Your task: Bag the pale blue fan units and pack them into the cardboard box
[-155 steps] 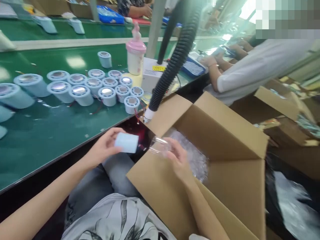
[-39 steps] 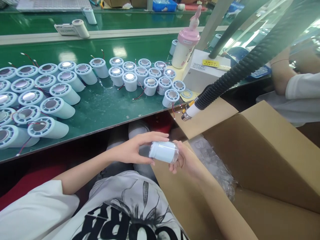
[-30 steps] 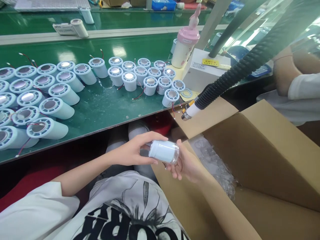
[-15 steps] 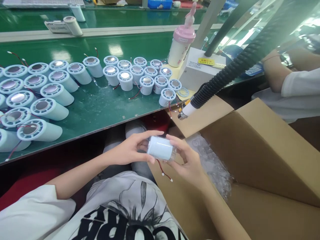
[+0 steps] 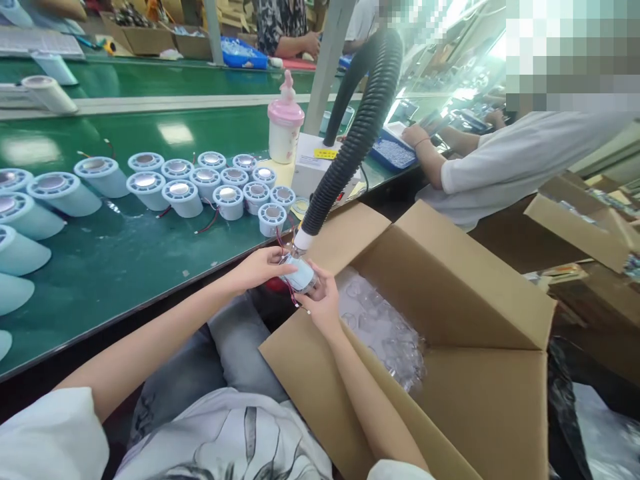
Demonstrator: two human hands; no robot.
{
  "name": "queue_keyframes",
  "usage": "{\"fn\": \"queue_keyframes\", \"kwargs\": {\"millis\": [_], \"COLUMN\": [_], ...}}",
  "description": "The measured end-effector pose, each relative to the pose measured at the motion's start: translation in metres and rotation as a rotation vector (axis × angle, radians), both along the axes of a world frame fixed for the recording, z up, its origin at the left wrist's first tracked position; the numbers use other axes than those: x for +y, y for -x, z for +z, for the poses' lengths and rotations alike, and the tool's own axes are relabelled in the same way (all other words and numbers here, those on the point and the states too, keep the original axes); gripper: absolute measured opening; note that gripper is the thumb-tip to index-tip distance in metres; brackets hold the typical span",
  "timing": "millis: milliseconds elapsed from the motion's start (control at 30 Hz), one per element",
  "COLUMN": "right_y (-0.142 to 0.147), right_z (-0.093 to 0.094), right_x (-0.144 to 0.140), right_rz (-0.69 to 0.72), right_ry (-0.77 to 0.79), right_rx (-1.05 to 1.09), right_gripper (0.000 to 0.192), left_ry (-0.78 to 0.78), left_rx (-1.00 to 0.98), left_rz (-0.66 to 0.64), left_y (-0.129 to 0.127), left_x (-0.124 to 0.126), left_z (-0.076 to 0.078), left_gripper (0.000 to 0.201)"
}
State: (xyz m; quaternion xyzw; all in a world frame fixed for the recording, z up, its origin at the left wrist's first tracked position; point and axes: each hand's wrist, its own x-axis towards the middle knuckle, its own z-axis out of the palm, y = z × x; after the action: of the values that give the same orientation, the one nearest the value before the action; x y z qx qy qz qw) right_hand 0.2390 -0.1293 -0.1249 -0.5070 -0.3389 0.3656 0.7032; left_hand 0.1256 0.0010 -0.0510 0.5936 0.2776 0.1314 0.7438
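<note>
The left hand [image 5: 260, 267] reaches in from the left with its fingers curled around the upper end of a small pale-blue cylinder [image 5: 301, 274], thumb and fingertips pressed on it. The right hand [image 5: 323, 303] cups the cylinder's lower end from below and from the right, fingers bent close around it, so both hands hold the one piece between them. The cylinder sits just past the near edge of the green conveyor belt [image 5: 100, 267], over the person's lap and right at the corner of the open cardboard box [image 5: 450, 313]. Its long axis runs on a slant, the upper end pointing up and left toward the white nozzle [image 5: 303, 240] of the black corrugated hose [image 5: 360, 127], which hangs just above it, seemingly touching. Thin red wires [image 5: 290, 290] trail from the cylinder between the two hands.

On the belt to the left stand rows of pale-blue cylinders [image 5: 200, 187] with silvery tops. Further right are a pink-capped bottle [image 5: 284, 130] and a white unit with a yellow label [image 5: 325, 154]; its writing is too small to read. Clear plastic parts [image 5: 380, 327] fill the box. A co-worker's sleeve [image 5: 500, 167] shows at the right.
</note>
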Motion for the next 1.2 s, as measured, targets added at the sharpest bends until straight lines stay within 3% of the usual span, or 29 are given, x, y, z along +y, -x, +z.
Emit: {"fn": "queue_keyframes", "kwargs": {"millis": [167, 467, 767, 900, 1067, 1200], "right_y": [0.002, 0.009, 0.006, 0.005, 0.001, -0.003], "right_z": [0.002, 0.012, 0.014, 0.011, 0.012, 0.011], "right_x": [0.006, 0.004, -0.005, -0.009, -0.013, -0.017], "right_rz": [0.071, 0.132, 0.193, 0.158, 0.126, 0.132], "right_ry": [-0.019, -0.051, -0.020, -0.078, -0.064, -0.064], "right_rx": [-0.051, -0.172, -0.077, -0.103, -0.045, 0.066], "right_gripper": [0.069, 0.062, 0.060, 0.055, 0.057, 0.054], "left_ry": [-0.024, -0.075, -0.140, -0.347, -0.897, -0.998], "left_rx": [0.026, -0.030, -0.078, -0.019, -0.029, -0.056], "left_rz": [0.006, 0.005, -0.090, -0.038, -0.179, -0.292], "left_y": [0.013, 0.040, 0.046, 0.049, 0.051, 0.051], "left_x": [0.001, -0.001, 0.002, -0.003, -0.003, -0.001], "left_z": [0.008, 0.002, 0.007, 0.009, 0.014, 0.015], "left_gripper": [0.047, 0.052, 0.050, 0.036, 0.029, 0.034]}}
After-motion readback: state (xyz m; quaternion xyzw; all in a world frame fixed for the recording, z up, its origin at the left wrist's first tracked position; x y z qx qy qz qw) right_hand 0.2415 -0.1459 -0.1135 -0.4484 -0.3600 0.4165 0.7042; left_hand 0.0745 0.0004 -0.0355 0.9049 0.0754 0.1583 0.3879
